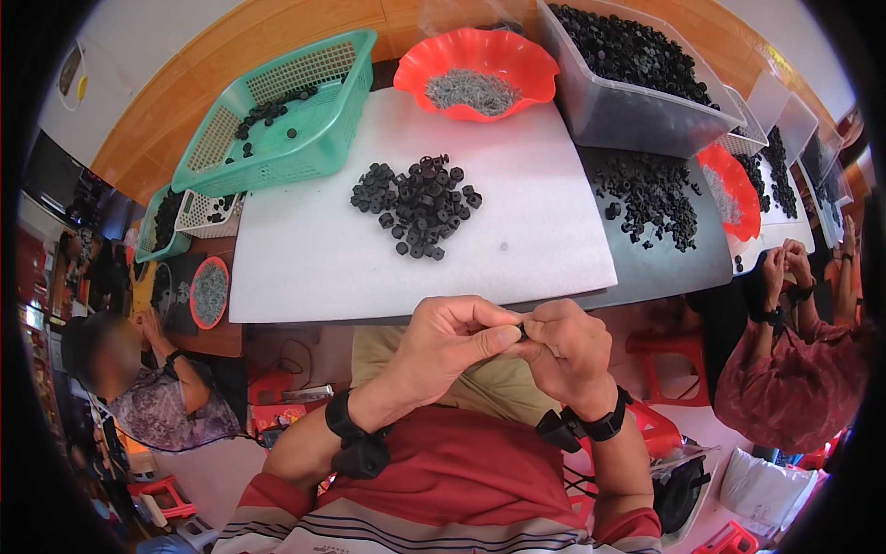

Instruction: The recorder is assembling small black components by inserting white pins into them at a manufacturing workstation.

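My left hand and my right hand meet just off the front edge of the table, above my lap. Between their fingertips they pinch a small black part, mostly hidden by the fingers. Both hands are closed on it. Farther back on the white foam sheet lies a pile of small black knob-like parts. Behind that pile stands a red scalloped bowl holding many thin silvery metal pieces, too small to make out singly.
A green plastic basket with a few black parts stands at the back left. A clear bin full of black parts is at the back right, with loose black parts in front. Other people sit at left and right.
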`<state>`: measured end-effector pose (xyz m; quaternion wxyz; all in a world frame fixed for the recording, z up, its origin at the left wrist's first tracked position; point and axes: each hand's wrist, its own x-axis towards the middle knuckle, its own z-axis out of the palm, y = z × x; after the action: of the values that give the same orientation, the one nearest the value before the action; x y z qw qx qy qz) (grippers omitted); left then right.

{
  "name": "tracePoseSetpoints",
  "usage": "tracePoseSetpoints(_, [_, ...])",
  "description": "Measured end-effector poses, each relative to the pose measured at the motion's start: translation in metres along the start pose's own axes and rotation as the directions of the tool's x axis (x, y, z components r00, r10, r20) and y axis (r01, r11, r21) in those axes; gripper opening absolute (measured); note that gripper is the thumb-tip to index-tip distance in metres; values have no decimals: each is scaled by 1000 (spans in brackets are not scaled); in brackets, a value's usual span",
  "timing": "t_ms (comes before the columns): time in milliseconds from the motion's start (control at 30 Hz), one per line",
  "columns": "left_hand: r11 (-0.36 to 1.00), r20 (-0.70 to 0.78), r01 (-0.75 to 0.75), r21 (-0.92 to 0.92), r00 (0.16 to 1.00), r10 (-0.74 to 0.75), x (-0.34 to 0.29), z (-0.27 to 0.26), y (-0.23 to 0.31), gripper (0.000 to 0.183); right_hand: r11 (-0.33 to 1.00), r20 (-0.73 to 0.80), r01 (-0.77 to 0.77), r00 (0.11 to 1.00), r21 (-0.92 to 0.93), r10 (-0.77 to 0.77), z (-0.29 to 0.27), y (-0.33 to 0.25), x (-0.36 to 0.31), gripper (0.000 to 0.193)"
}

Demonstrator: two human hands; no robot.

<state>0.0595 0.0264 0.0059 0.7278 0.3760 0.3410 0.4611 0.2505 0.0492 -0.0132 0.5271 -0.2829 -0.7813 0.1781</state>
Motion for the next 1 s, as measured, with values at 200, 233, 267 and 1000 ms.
tracePoseSetpoints(200, [998,-23,-27,62,999,29,-3,0,5,12,998,54,37,998,-43,-35,-1,0,4,28])
tracePoseSetpoints(233, [993,-34,-41,113,998,45,-3,-1,6,11,999,74,12,997,-41,-9,-1,-2,5,30])
tracePoseSetpoints(267, [993,-35,-44,112,998,48,-5,-3,5,11,999,77,15,997,-40,-12,0,-5,7,30])
tracePoseSetpoints(1000, [999,0,12,46,1000,-12,-30,-33,11,27,998,299,-10,954,-70,31,15,-30,23,30])
